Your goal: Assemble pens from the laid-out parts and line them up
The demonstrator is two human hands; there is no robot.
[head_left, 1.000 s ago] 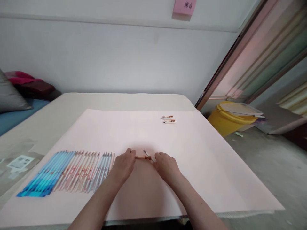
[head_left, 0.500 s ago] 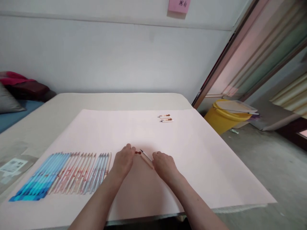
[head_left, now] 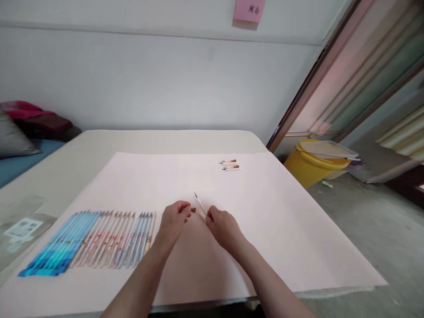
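Note:
Over the pale pink sheet, my right hand (head_left: 223, 224) is closed around a slim white pen (head_left: 199, 203). Its dark tip points up and to the left, and its rear end is hidden in my fingers. Just to the left, my left hand (head_left: 174, 217) has its fingers bent into a pinch. A small brown pen cap (head_left: 193, 210) sticks out at those fingertips, the rest of it covered by the fingers. Farther back lie two pens (head_left: 231, 169) with their brown-ended caps beside them.
Left of my hands lies a row of several pens: blue ones (head_left: 62, 243), pinkish ones (head_left: 102, 238) and greyish ones (head_left: 135, 238). A plastic packet (head_left: 23, 229) with a label rests at the left table edge. Beyond the table's right side stands a yellow bin (head_left: 303, 165).
The white pen has swung more upright in my right hand, its tip now farther from me. My left fingers have shifted, and less of the brown cap shows. The view has tilted slightly.

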